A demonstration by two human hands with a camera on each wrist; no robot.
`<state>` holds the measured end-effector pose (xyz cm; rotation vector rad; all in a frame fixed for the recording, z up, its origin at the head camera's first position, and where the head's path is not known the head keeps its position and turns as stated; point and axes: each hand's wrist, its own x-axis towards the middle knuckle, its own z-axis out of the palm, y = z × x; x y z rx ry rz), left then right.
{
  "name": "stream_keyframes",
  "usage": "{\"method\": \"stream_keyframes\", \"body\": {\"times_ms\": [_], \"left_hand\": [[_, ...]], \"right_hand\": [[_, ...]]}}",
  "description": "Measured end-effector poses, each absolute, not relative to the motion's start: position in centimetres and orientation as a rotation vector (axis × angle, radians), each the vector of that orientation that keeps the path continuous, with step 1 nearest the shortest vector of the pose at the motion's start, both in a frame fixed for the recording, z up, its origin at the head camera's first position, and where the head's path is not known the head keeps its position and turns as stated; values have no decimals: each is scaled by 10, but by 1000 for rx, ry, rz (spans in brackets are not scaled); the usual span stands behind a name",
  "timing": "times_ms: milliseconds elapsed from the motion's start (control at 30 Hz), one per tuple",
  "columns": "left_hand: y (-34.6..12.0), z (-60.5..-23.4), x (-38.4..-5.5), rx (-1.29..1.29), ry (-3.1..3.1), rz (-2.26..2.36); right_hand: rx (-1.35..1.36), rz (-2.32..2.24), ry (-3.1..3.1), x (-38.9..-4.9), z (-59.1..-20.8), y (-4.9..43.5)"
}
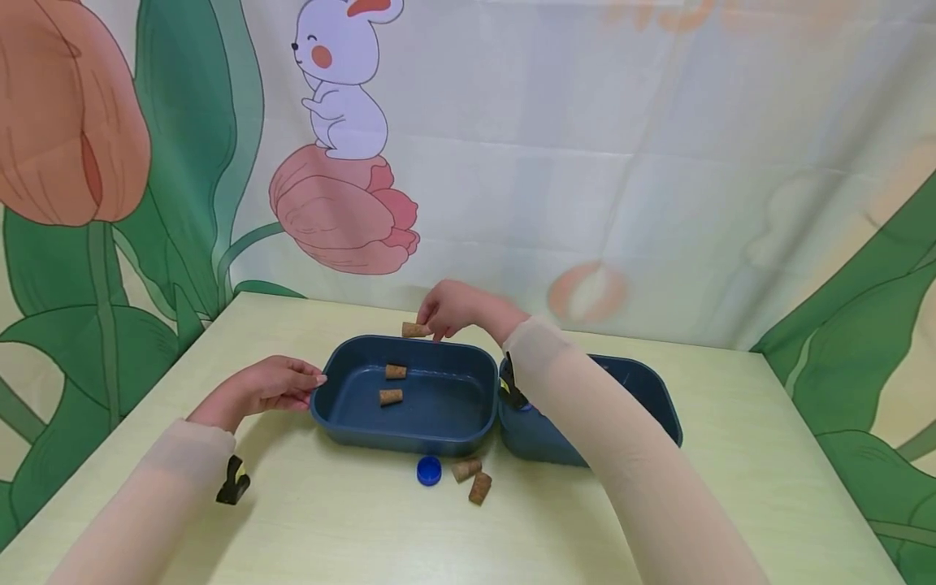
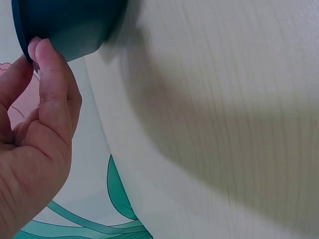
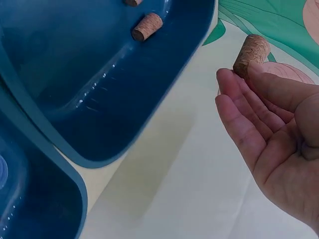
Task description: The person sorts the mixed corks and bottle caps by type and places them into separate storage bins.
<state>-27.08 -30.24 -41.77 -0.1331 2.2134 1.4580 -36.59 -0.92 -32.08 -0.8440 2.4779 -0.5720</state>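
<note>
My right hand [image 1: 455, 309] pinches a cork [image 1: 413, 330] between thumb and fingertips, over the far rim of the left blue bin [image 1: 409, 444]. The same cork [image 3: 251, 54] shows held up at the fingertips in the right wrist view. At the bin's left end, my left hand [image 1: 281, 382] pinches the rim; the left wrist view has the thumb and fingers [image 2: 46, 62] on either side of the edge. Inside that bin lie two more corks, one [image 1: 396, 371] behind the other [image 1: 391, 396].
A second blue bin [image 1: 541, 445] stands against the right side of the first, partly hidden by my right sleeve. On the table [image 1: 351, 520] in front are a blue bottle cap [image 1: 429, 470] and two corks, one [image 1: 466, 469] beside the other [image 1: 480, 488]. A printed curtain [image 1: 497, 203] hangs behind.
</note>
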Motion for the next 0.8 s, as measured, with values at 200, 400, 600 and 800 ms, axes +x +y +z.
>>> {"method": "stream_keyframes", "body": {"times_ms": [200, 400, 600, 800], "left_hand": [[-304, -418, -270, -141, 2208, 1465], [-304, -417, -270, -138, 2213, 1471], [-302, -416, -270, -132, 2209, 1474], [-302, -417, -269, -142, 2210, 1472]], "right_hand": [[-828, -551, 2452, -367, -330, -18], [-859, -516, 2462, -369, -340, -25], [-853, -533, 2461, -369, -355, -28], [-821, -547, 2467, -370, -369, -31]]}}
